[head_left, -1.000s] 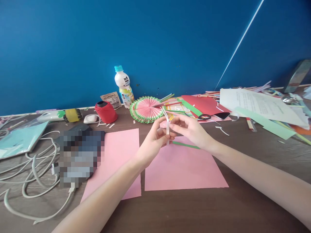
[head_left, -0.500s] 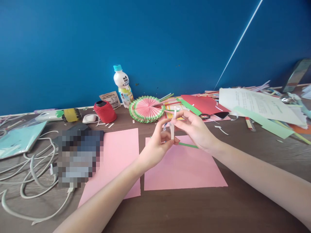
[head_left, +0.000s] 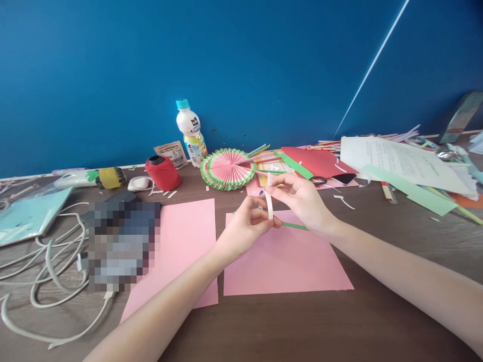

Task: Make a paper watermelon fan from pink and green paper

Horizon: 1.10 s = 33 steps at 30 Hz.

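Observation:
A short, narrow white strip (head_left: 269,207) stands roughly upright between my two hands. My left hand (head_left: 243,229) pinches its lower end between thumb and fingers. My right hand (head_left: 304,201) has thumb and fingertips closed on the upper part. Both hands are above a pink sheet of paper (head_left: 283,266) lying on the table. A thin green strip (head_left: 295,226) rests across the back part of that sheet, partly hidden behind my left fingers. Another pink sheet (head_left: 188,241) lies to the left, partly under my forearm.
Behind my hands are a pink-and-green pleated paper fan (head_left: 228,171), a bottle (head_left: 191,133) and a red paper sheet (head_left: 317,161) by scissors (head_left: 318,180). Left are white cables (head_left: 49,256), a blurred-out dark device (head_left: 128,241) and a red umbrella (head_left: 166,173). Printed papers (head_left: 400,161) lie right.
The white strip has turned to show more of its broad face and bends slightly. My left hand's fingers have curled in and shifted a little to the right. The right hand has barely moved.

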Tool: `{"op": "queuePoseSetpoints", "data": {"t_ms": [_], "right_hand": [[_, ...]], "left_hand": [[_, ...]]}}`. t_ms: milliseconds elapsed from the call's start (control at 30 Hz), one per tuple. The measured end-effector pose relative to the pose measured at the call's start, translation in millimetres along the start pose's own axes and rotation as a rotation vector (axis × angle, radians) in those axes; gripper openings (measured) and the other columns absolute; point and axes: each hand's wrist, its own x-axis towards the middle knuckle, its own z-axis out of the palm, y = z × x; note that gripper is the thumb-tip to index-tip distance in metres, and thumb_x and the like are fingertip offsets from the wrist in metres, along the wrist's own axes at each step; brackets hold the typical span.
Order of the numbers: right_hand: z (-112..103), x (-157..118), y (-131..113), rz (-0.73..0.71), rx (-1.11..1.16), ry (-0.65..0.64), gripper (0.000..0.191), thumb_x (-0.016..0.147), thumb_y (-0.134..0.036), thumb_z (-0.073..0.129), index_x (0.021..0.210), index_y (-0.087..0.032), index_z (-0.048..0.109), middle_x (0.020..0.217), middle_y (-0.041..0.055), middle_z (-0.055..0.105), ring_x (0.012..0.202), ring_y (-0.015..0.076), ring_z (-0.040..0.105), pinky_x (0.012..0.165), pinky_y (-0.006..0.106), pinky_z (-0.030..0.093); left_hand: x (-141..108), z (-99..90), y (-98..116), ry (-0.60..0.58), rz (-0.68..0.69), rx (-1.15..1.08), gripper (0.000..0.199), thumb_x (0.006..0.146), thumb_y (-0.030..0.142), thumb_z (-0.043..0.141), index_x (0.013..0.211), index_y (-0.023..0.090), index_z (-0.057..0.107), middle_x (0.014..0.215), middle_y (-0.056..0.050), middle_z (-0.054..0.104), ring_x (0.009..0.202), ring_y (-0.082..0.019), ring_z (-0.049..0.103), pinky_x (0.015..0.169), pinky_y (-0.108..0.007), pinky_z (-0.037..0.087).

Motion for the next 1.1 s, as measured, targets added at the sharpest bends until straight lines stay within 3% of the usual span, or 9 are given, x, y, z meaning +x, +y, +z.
{"op": "queuePoseSetpoints", "data": {"t_ms": [267, 567, 733, 833, 1100], "right_hand": [[1.3, -2.4, -0.3, -0.005, -0.003, -0.04, 0.016, 0.073, -0.035, 0.066, 0.072, -0.02, 0.059, 0.074, 0.0007, 0.064, 0.061, 0.0145, 0.061, 0.058, 0.029, 0.05], [3.9, -4.8, 1.2, -0.048, -0.025, -0.037, 0.016, 0.074, -0.035, 0.066, 0.071, -0.021, 0.059, 0.072, -0.0004, 0.062, 0.063, 0.0142, 0.059, 0.059, 0.029, 0.049], [5.2, -6.4, 2.9, -0.041, 0.004, -0.084, 0.016, 0.075, -0.037, 0.064, 0.073, -0.022, 0.06, 0.07, -0.0007, 0.059, 0.057, 0.0129, 0.055, 0.054, 0.028, 0.047], [5.4, -7.2, 2.1, -0.065, -0.033, -0.096, 0.014, 0.077, -0.036, 0.062, 0.074, -0.022, 0.061, 0.07, -0.0009, 0.059, 0.054, 0.012, 0.053, 0.054, 0.029, 0.047], [5.0, -8.2, 3.7, -0.061, -0.038, -0.057, 0.011, 0.077, -0.033, 0.061, 0.075, -0.022, 0.063, 0.082, 0.0016, 0.063, 0.077, 0.017, 0.059, 0.065, 0.03, 0.051]], "left_hand": [[-1.4, -0.5, 6.2, -0.044, 0.019, 0.089, 0.018, 0.086, 0.031, 0.048, 0.093, 0.017, 0.056, 0.073, -0.003, 0.065, 0.078, -0.016, 0.06, 0.082, -0.034, 0.043], [-3.5, 0.1, 8.4, -0.044, 0.01, 0.03, 0.013, 0.084, 0.028, 0.051, 0.08, 0.017, 0.054, 0.077, -0.002, 0.066, 0.083, -0.015, 0.059, 0.085, -0.031, 0.04], [-3.9, 2.2, 9.7, -0.04, -0.048, -0.139, 0.026, 0.088, 0.039, 0.044, 0.093, 0.016, 0.054, 0.066, -0.005, 0.068, 0.073, -0.019, 0.064, 0.079, -0.035, 0.045], [-3.8, 2.9, 9.9, -0.008, -0.057, -0.137, 0.021, 0.087, 0.036, 0.047, 0.087, 0.016, 0.053, 0.063, -0.005, 0.068, 0.069, -0.018, 0.066, 0.077, -0.035, 0.046], [-3.6, 3.8, 9.1, 0.039, -0.055, -0.143, 0.018, 0.086, 0.03, 0.049, 0.075, 0.016, 0.051, 0.067, -0.004, 0.069, 0.069, -0.017, 0.066, 0.079, -0.035, 0.046]]}}
